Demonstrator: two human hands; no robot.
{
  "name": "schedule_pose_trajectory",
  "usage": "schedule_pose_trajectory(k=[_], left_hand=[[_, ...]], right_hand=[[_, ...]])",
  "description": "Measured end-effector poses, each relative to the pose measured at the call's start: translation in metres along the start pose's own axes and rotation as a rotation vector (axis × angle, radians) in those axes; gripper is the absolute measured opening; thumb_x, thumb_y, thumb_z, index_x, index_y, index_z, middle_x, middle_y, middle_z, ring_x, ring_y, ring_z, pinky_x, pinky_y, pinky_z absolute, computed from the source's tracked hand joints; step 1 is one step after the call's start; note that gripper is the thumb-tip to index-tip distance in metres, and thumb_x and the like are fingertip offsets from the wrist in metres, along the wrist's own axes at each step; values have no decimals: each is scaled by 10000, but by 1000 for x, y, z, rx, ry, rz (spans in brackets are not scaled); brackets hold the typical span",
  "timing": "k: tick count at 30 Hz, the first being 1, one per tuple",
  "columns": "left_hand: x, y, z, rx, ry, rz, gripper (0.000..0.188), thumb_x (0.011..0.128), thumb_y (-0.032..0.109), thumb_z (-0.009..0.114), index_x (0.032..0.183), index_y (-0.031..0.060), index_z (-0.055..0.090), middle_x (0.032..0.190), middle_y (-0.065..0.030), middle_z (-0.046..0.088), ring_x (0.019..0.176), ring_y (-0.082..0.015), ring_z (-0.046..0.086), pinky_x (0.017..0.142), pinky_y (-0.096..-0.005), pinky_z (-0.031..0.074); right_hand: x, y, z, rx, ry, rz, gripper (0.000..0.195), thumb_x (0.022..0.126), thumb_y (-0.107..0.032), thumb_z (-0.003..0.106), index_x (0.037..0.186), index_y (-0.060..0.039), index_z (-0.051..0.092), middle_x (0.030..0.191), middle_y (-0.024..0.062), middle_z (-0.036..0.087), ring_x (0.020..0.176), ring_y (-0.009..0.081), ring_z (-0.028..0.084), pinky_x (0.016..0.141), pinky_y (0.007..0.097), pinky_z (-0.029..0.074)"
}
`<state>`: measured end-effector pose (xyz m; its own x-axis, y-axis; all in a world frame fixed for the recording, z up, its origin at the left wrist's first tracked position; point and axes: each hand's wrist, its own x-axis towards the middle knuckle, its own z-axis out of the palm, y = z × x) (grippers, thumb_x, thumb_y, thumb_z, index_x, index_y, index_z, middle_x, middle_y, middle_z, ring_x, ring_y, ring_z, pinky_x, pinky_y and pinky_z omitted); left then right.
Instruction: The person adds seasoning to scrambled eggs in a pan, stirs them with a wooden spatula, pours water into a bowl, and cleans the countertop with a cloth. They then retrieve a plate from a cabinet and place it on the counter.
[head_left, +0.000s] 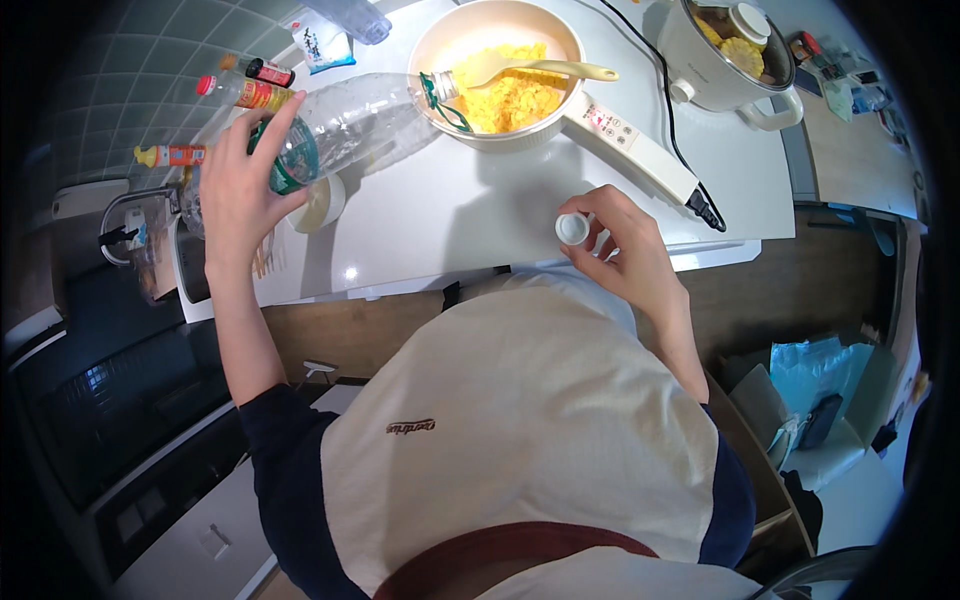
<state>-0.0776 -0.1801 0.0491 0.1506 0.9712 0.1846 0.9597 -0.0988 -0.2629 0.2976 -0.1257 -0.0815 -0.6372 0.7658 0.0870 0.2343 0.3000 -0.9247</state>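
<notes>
A large clear plastic bottle (367, 116) lies tipped in my left hand (244, 176), its uncapped mouth over the edge of a cream electric frying pan (495, 140). A green strap hangs from the bottle's neck. Whether liquid is flowing out, I cannot tell. Crumbled yellow food, apparently scrambled egg (517, 101), fills part of the pan, and a cream spoon (559, 67) rests across it. Between the thumb and fingers of my right hand (626, 244) is a white bottle cap (572, 228), held above the counter's front edge below the pan's handle (630, 146).
A white electric pot (705, 82) with corn inside stands at the right, a black power cord (670, 112) beside it. Sauce bottles (255, 94) and a seasoning bag (322, 41) line the tiled wall. A white bowl (334, 201) sits below the clear bottle, near the sink.
</notes>
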Motion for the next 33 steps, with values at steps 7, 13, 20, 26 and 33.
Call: schedule_pose_trajectory(k=[7,13,20,26,33], left_hand=[[8,-1,-11,117,-64,47,1037,500,112,867,1425,363,473,1158,-49,577,1034,-263,586,869,-417,473],[30,-1,-29,277,-57,168,1058,504,119,874,1434,392,449,1176,-50,581,1054,-268,593,908,-416,485],[56,3,-46,581,-31,320,1059,578,83,861,1458,445,397,1219,-59,584,1127,-268,581,955,-425,484],[70,12,-46,703,85,423,1046,609,117,839,1461,491,360,1270,-56,573,1152,-254,574,988,-423,480],[62,2,-47,710,135,374,968,682,37,768,1453,482,387,1211,-48,596,1111,-246,587,942,-421,489]], right_hand=[[5,2,-3,-13,-33,23,316,763,-59,725,1070,-94,662,959,56,610,666,152,642,539,271,533],[7,4,-4,-27,-46,22,323,758,-51,737,1069,-102,665,948,55,606,665,158,647,560,270,538],[7,8,-2,-26,-67,-19,339,754,-18,722,1079,-92,656,1092,66,634,745,171,651,574,269,546],[6,13,-1,-47,-73,18,308,760,32,684,1047,-55,619,1147,57,638,823,160,646,569,247,545],[5,13,1,-71,-77,55,285,755,17,719,1012,-35,606,1054,68,634,787,167,645,578,259,551]])
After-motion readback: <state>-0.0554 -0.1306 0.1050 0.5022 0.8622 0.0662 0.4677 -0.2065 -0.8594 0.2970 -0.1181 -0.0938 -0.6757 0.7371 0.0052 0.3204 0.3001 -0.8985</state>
